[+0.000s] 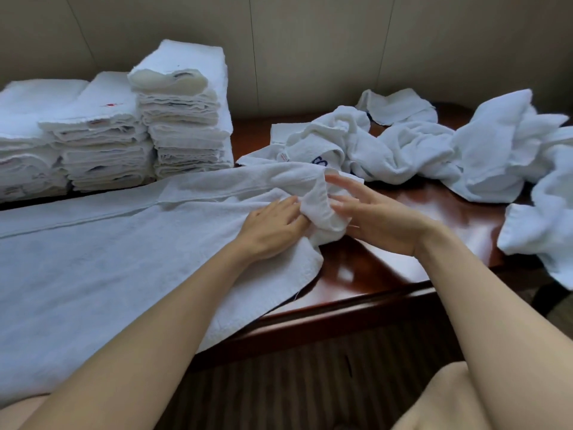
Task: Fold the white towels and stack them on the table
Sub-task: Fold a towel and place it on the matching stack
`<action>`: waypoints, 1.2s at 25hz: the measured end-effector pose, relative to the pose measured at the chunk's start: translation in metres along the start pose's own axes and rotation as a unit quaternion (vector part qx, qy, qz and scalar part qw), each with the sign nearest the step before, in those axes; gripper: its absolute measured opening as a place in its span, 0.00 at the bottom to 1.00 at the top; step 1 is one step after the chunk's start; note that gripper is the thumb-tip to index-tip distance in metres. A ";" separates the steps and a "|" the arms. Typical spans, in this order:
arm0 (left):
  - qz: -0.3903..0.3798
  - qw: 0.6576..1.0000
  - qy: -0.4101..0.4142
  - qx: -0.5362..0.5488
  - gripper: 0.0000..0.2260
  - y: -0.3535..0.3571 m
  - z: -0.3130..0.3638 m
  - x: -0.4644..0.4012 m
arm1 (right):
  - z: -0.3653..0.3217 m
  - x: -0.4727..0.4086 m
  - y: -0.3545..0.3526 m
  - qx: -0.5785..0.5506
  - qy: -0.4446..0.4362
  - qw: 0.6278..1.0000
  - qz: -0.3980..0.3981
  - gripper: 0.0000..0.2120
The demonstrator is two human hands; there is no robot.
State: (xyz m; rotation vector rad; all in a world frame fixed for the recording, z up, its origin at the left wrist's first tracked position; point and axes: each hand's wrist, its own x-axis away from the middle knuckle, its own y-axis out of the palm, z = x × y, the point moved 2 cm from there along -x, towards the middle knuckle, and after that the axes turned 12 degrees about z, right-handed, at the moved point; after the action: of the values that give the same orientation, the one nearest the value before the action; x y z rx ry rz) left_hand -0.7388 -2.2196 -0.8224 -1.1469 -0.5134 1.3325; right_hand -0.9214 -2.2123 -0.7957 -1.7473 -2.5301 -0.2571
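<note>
Beige panelled wall behind a dark, glossy wooden table (412, 212). At the far left stand folded stacks (124, 125); a white towel (93, 259) lies spread flat before them, plush, its right end bunched. The left hand (273, 225) pinches that bunch; the right hand (372, 218) touches it, fingers (338, 181) spread wide. Looks like smoothing before folding: next, flatten the corner. Unfolded towels (449, 153) heap rightward.
</note>
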 end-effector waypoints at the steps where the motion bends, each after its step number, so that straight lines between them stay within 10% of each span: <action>1: 0.002 1.000 -0.007 0.001 0.21 -0.001 0.001 0.000 | 0.004 0.000 -0.001 -0.005 -0.002 1.000 -0.010 0.29; 8: -0.010 0.998 -0.069 -0.001 0.30 -0.002 0.002 -0.006 | 0.002 0.014 -0.011 0.070 -0.009 0.994 -0.086 0.21; 11: -0.004 0.999 -0.048 -0.013 0.35 -0.002 0.005 -0.005 | 0.008 0.007 -0.009 0.224 -0.096 0.969 0.047 0.13; 17: 0.056 0.991 -0.082 0.093 0.30 -0.002 -0.006 0.000 | -0.023 0.022 -0.035 -0.088 0.013 0.951 0.295 0.10; 22: -0.075 0.985 0.025 -0.152 0.31 0.009 0.003 0.009 | -0.024 0.047 -0.058 0.284 0.106 0.896 0.325 0.04; 24: -0.113 0.980 0.044 -0.160 0.34 0.008 0.010 0.017 | -0.021 0.044 -0.064 0.448 0.051 0.820 0.353 0.20; 30: -0.174 0.968 0.121 -0.136 0.34 -0.007 0.027 0.062 | -0.024 0.012 -0.020 0.501 -0.173 0.788 0.313 0.16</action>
State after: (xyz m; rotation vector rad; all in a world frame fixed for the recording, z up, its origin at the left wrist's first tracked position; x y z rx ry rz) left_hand -0.7439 -2.1516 -0.8244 -1.3519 -0.6954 0.8227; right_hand -0.9451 -2.2122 -0.7723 -1.9762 -1.4474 1.2694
